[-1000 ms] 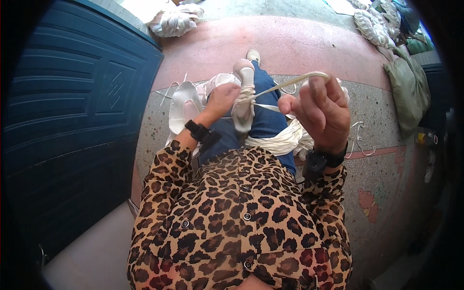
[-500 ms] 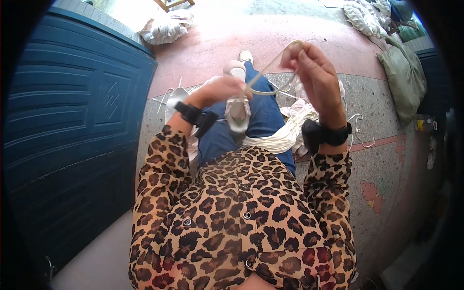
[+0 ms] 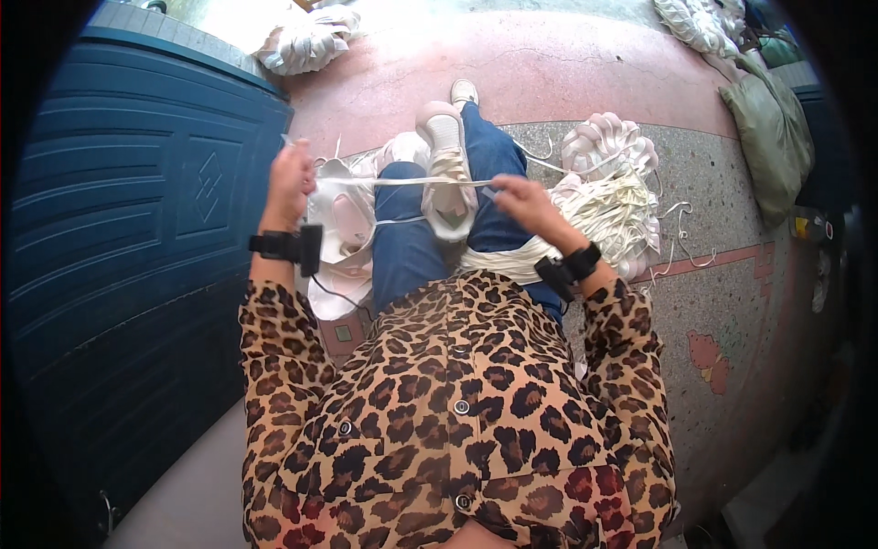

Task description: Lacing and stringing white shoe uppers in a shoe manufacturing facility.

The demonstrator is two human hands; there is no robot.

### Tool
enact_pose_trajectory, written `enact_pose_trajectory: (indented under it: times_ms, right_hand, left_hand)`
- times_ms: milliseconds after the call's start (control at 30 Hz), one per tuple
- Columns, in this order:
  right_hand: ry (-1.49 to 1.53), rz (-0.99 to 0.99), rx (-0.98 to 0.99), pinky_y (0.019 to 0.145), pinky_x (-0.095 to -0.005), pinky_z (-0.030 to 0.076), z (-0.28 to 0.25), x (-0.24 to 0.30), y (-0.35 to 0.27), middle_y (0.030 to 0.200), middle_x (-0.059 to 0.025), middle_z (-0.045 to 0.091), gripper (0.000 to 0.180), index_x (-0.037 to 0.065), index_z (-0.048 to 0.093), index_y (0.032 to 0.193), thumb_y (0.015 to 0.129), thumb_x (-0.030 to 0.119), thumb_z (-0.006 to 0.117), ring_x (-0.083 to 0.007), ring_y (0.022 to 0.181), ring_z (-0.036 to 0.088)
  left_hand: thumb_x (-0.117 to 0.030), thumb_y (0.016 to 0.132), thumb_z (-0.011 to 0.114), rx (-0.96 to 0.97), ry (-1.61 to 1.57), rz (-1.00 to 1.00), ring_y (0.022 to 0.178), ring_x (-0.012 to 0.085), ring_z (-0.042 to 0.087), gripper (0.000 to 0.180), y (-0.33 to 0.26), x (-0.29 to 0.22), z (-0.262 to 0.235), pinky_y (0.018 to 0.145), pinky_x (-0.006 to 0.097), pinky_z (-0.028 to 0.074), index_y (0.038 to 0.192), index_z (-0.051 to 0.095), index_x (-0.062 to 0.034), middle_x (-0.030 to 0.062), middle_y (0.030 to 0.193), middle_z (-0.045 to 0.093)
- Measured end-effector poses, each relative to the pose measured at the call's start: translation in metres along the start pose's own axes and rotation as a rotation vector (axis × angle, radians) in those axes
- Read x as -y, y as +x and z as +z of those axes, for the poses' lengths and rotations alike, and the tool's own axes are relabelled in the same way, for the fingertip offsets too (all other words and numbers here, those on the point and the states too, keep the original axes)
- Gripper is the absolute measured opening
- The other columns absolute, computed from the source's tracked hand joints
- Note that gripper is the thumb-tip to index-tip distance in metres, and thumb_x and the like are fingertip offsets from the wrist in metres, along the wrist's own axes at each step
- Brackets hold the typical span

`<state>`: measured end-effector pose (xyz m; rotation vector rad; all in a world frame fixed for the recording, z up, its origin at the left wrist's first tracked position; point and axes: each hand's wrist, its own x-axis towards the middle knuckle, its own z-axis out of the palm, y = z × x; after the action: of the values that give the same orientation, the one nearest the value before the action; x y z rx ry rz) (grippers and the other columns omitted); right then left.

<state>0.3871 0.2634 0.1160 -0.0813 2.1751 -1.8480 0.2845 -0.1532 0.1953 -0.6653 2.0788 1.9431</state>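
Observation:
A pale shoelace (image 3: pixel 393 181) is stretched nearly level between my two hands, over my knees. My left hand (image 3: pixel 291 178) is closed on one end, and a short tip sticks up above the fingers. On the other side my right hand (image 3: pixel 530 203) pinches the lace, with a bit of its tip showing by the fingers. Beneath the lace a white and pink sneaker (image 3: pixel 448 169) rests on my legs, toe pointing away, partly laced. A thick bundle of cream laces (image 3: pixel 604 215) hangs across my right thigh and spreads to the right.
Pale shoe pieces (image 3: pixel 343 215) lie left of my legs. A stack of pinkish shoe parts (image 3: pixel 611 146) sits beyond the laces. To the left stands a blue panelled door (image 3: pixel 146 183). White bundles (image 3: pixel 311 38) lie far off, and a grey-green sack (image 3: pixel 768 137) leans at right.
My hands have moved apart and lower, the left going left and the right coming down toward me. The looped lace is now pulled straight.

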Motion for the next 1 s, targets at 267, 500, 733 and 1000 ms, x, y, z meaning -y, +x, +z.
enact_pose_trajectory:
  times_ms: [267, 500, 733, 1000]
  right_hand:
    - [-0.503, -0.045, -0.119, 0.077, -0.0502, 0.051, 0.044, -0.024, 0.014, 0.086, -0.0261, 0.066, 0.025, -0.001, 0.065, 0.092, 0.096, 0.02, 0.052, -0.0439, 0.086, 0.065]
    - [-0.65, 0.054, -0.146, 0.076, -0.0518, 0.051, 0.049, -0.018, 0.025, 0.089, -0.0253, 0.067, 0.027, 0.0, 0.064, 0.091, 0.098, 0.019, 0.047, -0.0439, 0.086, 0.065]
    - [-0.756, -0.2, 0.013, 0.072, -0.0471, 0.054, 0.054, -0.021, 0.034, 0.094, -0.0219, 0.066, 0.016, 0.0, 0.061, 0.095, 0.091, 0.012, 0.052, -0.04, 0.086, 0.067]
    - [-1.053, -0.396, 0.146, 0.065, -0.0403, 0.056, 0.061, -0.006, 0.044, 0.088, -0.0134, 0.063, 0.014, 0.002, 0.059, 0.097, 0.086, 0.01, 0.06, -0.0299, 0.078, 0.068]
  left_hand:
    - [-0.021, 0.099, 0.057, 0.311, 0.683, 0.198, 0.075, 0.0197, 0.063, 0.025, -0.073, 0.071, 0.107, 0.072, 0.034, 0.051, 0.101, 0.07, 0.0006, 0.0114, 0.084, 0.069]
    - [-0.021, 0.098, 0.059, 0.268, 0.677, 0.181, 0.065, 0.018, 0.061, 0.027, -0.074, 0.095, 0.113, 0.063, 0.033, 0.049, 0.098, 0.067, 0.004, 0.0112, 0.071, 0.064]
    - [-0.021, 0.097, 0.063, 0.209, 0.627, 0.119, 0.055, 0.007, 0.056, 0.025, -0.08, 0.095, 0.102, 0.051, 0.025, 0.045, 0.107, 0.071, 0.001, 0.0036, 0.07, 0.066]
    - [-0.019, 0.092, 0.062, 0.125, 0.948, 0.626, 0.076, 0.0316, 0.067, 0.017, -0.062, 0.112, 0.101, 0.07, 0.044, 0.053, 0.093, 0.073, -0.0054, 0.0128, 0.082, 0.07]
